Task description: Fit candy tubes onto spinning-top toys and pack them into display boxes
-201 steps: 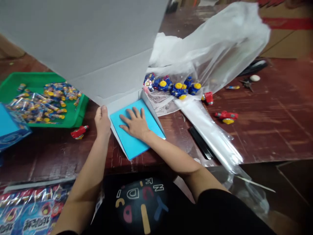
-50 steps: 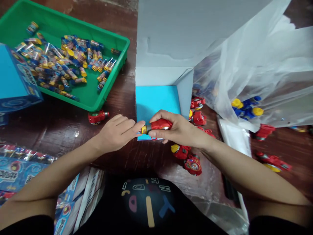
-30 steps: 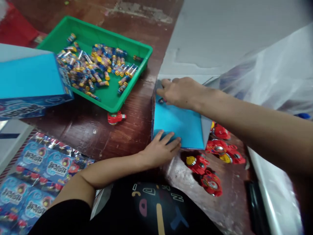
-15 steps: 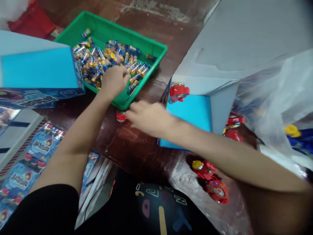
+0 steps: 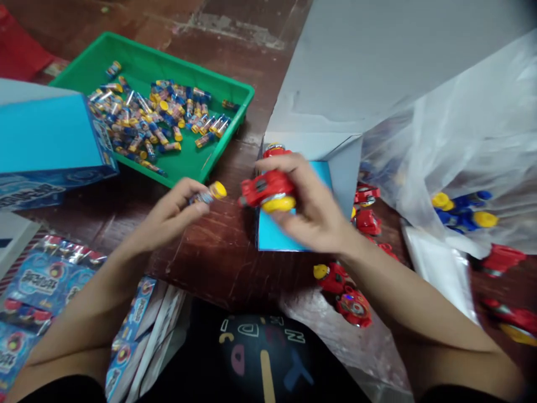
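Between the thumb and fingers of my left hand (image 5: 178, 212) is a small clear tube (image 5: 210, 194) with a yellow cap, its capped end pointing right. My right hand (image 5: 312, 204) is wrapped round a red toy (image 5: 268, 187) with a yellow dome underneath. The two held things are a short way apart, above the dark table. Just beyond my left hand stands the green tray (image 5: 229, 84), which holds many similar blue and yellow tubes (image 5: 146, 120). Behind my right hand is an open box with a bright blue bottom (image 5: 277, 235); another red toy (image 5: 274, 149) shows at its left edge.
A blue printed box (image 5: 46, 134) stands at the left. Several red toys (image 5: 354, 307) lie to the right of the open box. Clear plastic bags (image 5: 470, 129) hold blue and yellow parts. Printed packaging sheets (image 5: 46, 280) lie at lower left.
My left hand has come out of the green tray with a tube. My right hand has lifted a red toy off the table and moved right, over the open box. The view has shifted.
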`<action>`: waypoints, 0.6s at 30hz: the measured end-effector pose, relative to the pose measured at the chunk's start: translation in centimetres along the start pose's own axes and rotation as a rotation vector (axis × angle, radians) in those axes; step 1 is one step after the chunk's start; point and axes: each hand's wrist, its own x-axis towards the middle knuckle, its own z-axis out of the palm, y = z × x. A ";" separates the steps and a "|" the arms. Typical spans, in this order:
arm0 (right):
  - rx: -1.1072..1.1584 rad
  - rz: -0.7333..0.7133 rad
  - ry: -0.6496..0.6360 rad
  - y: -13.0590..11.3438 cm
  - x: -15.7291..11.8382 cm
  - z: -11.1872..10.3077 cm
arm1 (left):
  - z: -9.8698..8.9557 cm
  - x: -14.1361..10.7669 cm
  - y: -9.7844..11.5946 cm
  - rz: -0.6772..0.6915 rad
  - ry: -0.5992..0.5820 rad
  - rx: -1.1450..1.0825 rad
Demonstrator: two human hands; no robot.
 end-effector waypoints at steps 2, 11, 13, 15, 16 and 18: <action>0.113 0.061 0.133 0.3 -0.8 -1.3 | 2.6 -1.7 1.4 -0.013 -0.152 -0.149; -0.017 0.138 0.346 -0.1 -3.3 1.5 | 8.0 -1.0 3.1 0.395 0.075 0.155; -0.020 0.198 0.353 -0.3 -3.9 1.3 | 8.5 -0.8 2.8 0.561 0.192 0.354; -0.043 0.219 0.284 -0.3 -4.4 0.4 | 8.5 -0.6 2.6 0.604 0.220 0.422; -0.078 0.200 0.220 -0.3 -4.6 -0.3 | 8.4 -0.5 2.6 0.568 0.182 0.386; -0.210 0.101 0.072 -0.2 -5.1 -2.3 | 7.8 -0.3 2.6 0.406 0.032 0.207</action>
